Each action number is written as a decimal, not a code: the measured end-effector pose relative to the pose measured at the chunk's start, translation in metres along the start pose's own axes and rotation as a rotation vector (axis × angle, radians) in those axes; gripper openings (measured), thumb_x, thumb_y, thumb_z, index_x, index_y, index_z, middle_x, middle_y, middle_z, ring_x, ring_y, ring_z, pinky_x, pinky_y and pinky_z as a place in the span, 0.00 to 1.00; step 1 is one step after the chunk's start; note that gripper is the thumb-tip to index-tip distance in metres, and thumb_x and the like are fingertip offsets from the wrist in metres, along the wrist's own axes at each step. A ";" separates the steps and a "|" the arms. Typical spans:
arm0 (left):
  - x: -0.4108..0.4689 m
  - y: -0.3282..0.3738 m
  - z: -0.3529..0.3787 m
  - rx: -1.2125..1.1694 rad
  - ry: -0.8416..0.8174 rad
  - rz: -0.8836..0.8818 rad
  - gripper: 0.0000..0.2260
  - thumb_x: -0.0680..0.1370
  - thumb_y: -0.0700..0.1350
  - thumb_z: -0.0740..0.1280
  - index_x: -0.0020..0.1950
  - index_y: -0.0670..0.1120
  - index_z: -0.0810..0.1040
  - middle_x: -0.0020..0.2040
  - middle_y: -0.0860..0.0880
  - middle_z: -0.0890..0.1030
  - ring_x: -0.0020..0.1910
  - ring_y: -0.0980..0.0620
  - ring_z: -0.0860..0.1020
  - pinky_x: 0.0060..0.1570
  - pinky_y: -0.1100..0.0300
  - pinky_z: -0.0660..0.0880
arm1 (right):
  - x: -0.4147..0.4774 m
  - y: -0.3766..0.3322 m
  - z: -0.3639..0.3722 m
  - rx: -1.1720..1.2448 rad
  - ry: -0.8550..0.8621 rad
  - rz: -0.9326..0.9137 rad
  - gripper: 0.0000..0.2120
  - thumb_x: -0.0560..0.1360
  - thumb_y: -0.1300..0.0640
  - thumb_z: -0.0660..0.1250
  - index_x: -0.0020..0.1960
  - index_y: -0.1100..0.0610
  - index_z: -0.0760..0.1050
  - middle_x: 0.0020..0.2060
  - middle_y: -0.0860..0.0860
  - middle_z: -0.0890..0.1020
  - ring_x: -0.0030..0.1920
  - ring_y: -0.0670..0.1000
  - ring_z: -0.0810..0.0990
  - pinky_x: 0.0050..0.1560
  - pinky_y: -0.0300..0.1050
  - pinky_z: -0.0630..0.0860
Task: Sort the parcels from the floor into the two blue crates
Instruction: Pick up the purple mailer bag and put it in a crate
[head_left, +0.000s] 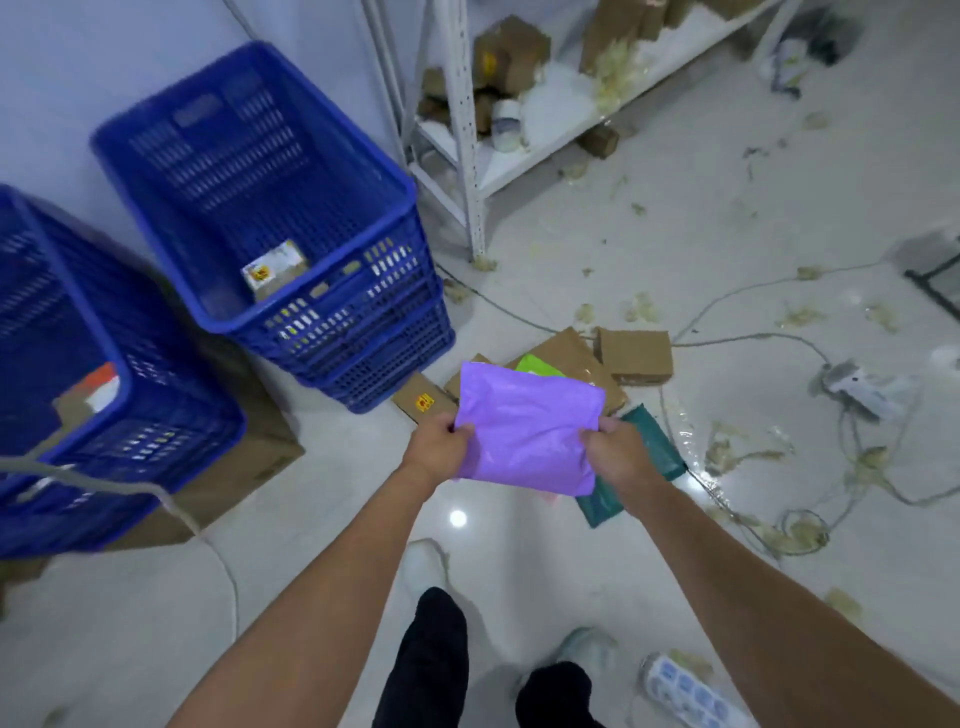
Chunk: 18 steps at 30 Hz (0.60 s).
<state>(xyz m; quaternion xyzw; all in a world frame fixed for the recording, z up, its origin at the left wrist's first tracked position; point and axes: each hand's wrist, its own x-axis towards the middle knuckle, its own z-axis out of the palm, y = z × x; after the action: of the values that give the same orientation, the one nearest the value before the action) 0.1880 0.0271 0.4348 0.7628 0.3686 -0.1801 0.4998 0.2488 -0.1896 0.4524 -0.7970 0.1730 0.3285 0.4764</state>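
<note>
1. The white floor (322, 519) has open room from 6 to 8 o'clock; cables (753, 338) clutter 3 o'clock.
2. Two blue crates, one at 11 o'clock (234, 156) and one at 9 o'clock (171, 405), stand with open tops.
3. Cardboard parcels (634, 353) lie at 1 o'clock, near the closer crate's bottom corner.
4. The purple mailer bag (524, 426) is in the middle, held above them.
5. The left hand (439, 441) and right hand (618, 447) pinch its side edges with curled fingers.

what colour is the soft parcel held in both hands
Purple; the soft parcel shows clearly in the head view, gripped by the left hand and right hand.
</note>
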 end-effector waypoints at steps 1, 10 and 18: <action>-0.011 0.003 -0.019 -0.049 0.014 -0.005 0.09 0.80 0.43 0.64 0.42 0.43 0.78 0.40 0.49 0.77 0.37 0.50 0.73 0.30 0.63 0.71 | -0.014 -0.018 0.007 -0.021 -0.013 -0.023 0.09 0.76 0.64 0.59 0.49 0.64 0.78 0.40 0.54 0.79 0.43 0.52 0.75 0.41 0.44 0.70; -0.063 0.013 -0.169 -0.338 0.140 -0.029 0.10 0.81 0.41 0.64 0.40 0.45 0.79 0.34 0.50 0.76 0.32 0.51 0.72 0.29 0.61 0.70 | -0.070 -0.132 0.102 -0.179 0.048 -0.121 0.15 0.67 0.47 0.56 0.50 0.51 0.73 0.45 0.53 0.80 0.50 0.58 0.79 0.55 0.56 0.76; -0.041 0.021 -0.274 -0.445 0.207 -0.048 0.10 0.80 0.44 0.65 0.48 0.38 0.79 0.39 0.45 0.79 0.37 0.49 0.74 0.35 0.56 0.71 | -0.122 -0.254 0.149 -0.541 0.005 -0.389 0.05 0.79 0.57 0.60 0.52 0.56 0.70 0.41 0.54 0.75 0.44 0.57 0.72 0.40 0.48 0.61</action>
<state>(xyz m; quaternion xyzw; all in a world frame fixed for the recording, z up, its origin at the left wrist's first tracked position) 0.1502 0.2522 0.5938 0.6393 0.4662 -0.0271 0.6109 0.2570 0.0592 0.6512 -0.9135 -0.0748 0.2633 0.3009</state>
